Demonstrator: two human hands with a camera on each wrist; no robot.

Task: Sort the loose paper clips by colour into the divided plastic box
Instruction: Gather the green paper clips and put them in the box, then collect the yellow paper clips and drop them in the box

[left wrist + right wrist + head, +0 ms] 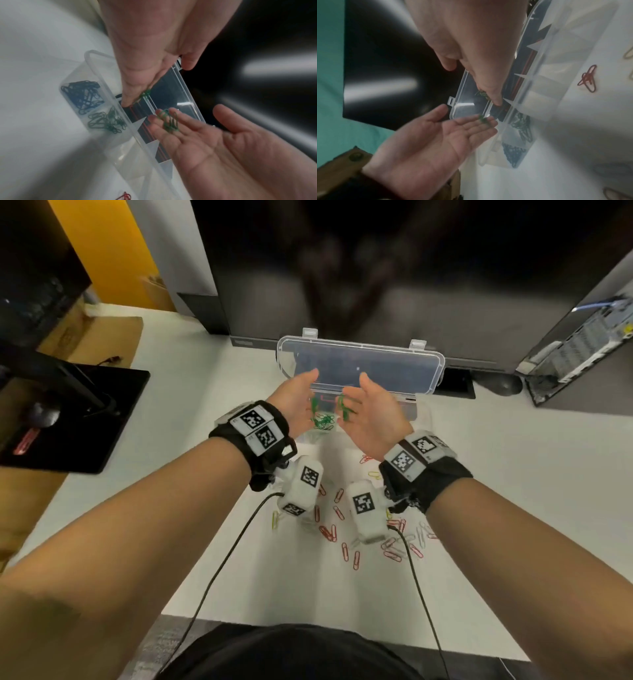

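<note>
- Left hand (pixel 294 402) and right hand (pixel 373 419) are raised side by side over the box (pixel 407 409), palms turned toward each other.
- Left hand: fingers straight and held together, thumb apart, not curled round anything. A few green paper clips (pixel 313 405) hang at its fingertips (pixel 489 121).
- Right hand: palm open, fingers straight and slightly spread. A small tangle of green clips lies across its fingers (pixel 181 121); it is not pinched.
- The wrist views are blurred, so whether the clips rest on the fingertips or are just leaving them cannot be told.
- The box is clear plastic, divided into compartments, and sits on the white table (pixel 513 474) just beyond the hands. Its lid (pixel 370 368) stands open and leans back against the dark monitor (pixel 376 285).
- One compartment, directly below the fingertips, holds a heap of green clips (pixel 106 120).
- The end compartment next to it holds blue paper clips (pixel 84 94).
- Red paper clips (pixel 346 549) lie scattered on the table under the wrists, near the person, with a few yellow and clear ones among them.
</note>
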